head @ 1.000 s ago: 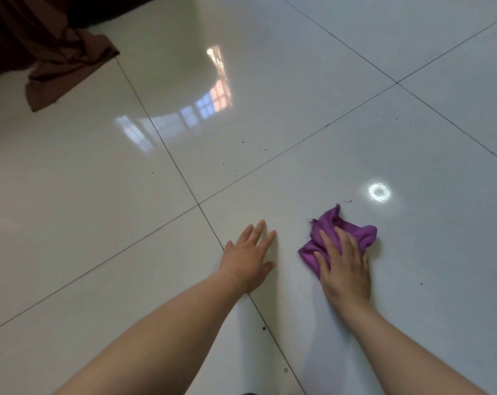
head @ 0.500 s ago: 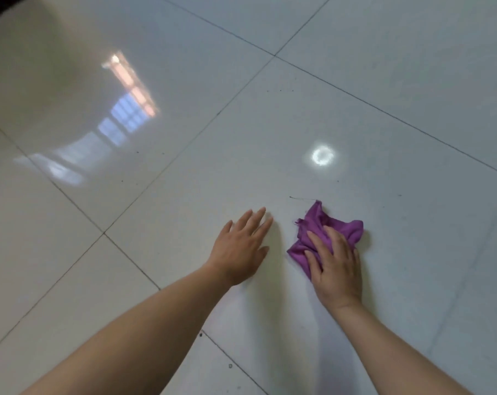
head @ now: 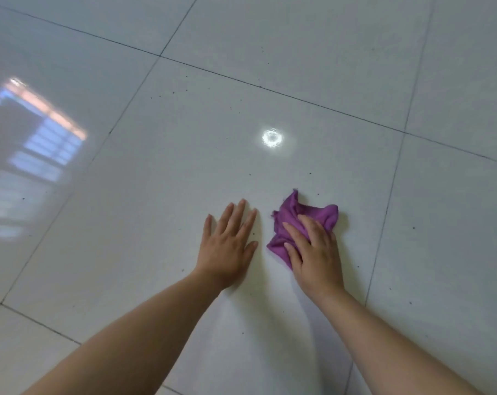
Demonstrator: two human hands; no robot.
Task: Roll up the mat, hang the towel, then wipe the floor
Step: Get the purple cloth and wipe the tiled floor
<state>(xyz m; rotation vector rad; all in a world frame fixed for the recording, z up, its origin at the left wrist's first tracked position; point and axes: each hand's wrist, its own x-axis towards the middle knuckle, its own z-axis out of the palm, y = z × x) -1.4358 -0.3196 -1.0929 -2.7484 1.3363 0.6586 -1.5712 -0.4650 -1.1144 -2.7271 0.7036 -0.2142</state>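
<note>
A crumpled purple cloth lies on the glossy white tiled floor. My right hand presses down on the cloth's near half, fingers spread over it. Just left of it, my left hand rests flat on the bare tile, palm down, fingers together, holding nothing. A narrow gap of tile separates the two hands. The mat and the towel do not appear in this view.
Dark specks of dirt dot the tile around the hands. A round lamp reflection shines beyond the cloth, and a window reflection glows at the left. Grout lines cross the floor.
The view has swung right, so the brown fabric at the top left has left the frame. Both hands and the purple cloth have shifted across the tile, away from the grout crossing.
</note>
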